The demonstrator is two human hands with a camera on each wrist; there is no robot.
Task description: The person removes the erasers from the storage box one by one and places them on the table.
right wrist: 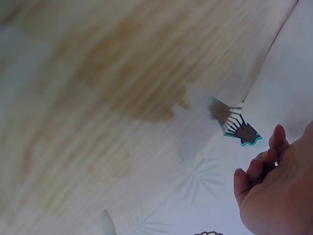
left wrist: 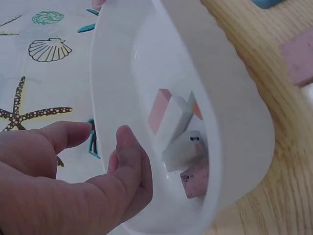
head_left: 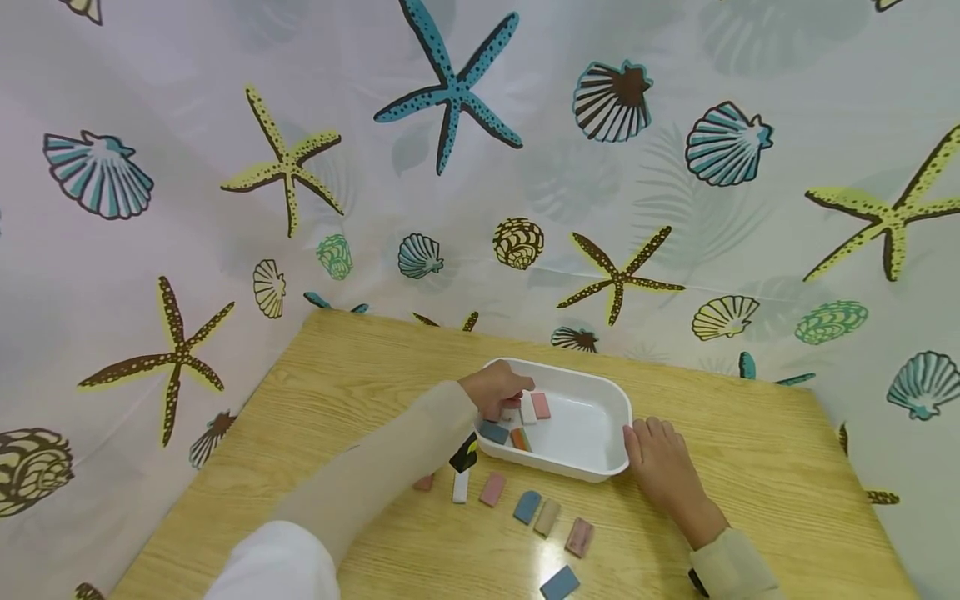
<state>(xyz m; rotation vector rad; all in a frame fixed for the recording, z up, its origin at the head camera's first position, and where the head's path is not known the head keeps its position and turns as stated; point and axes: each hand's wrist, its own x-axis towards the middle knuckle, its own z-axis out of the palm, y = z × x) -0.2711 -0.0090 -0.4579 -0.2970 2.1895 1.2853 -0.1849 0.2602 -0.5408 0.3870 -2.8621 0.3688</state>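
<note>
My left hand (head_left: 497, 390) is over the left end of a white plastic tray (head_left: 581, 433). Its thumb and fingers stand apart in the left wrist view, with nothing visible between them. Below lie small block erasers: a pink one (head_left: 541, 406), a white one (head_left: 528, 408), a blue one (head_left: 493, 432), an orange-and-green striped one (head_left: 521, 439), a smudged white one (left wrist: 183, 152) and a dark-specked pink one (left wrist: 195, 181). At the tray's right end, my right hand (head_left: 663, 467) rests with its thumb against the rim, fingers loosely bent.
In front of the tray, several erasers lie on the wooden table (head_left: 420, 550): white (head_left: 461, 486), pink (head_left: 492, 489), blue (head_left: 527, 507), beige (head_left: 547, 517), reddish (head_left: 580, 537) and another blue (head_left: 560, 583). A curtain (head_left: 525, 192) with starfish and shells hangs behind and at the sides.
</note>
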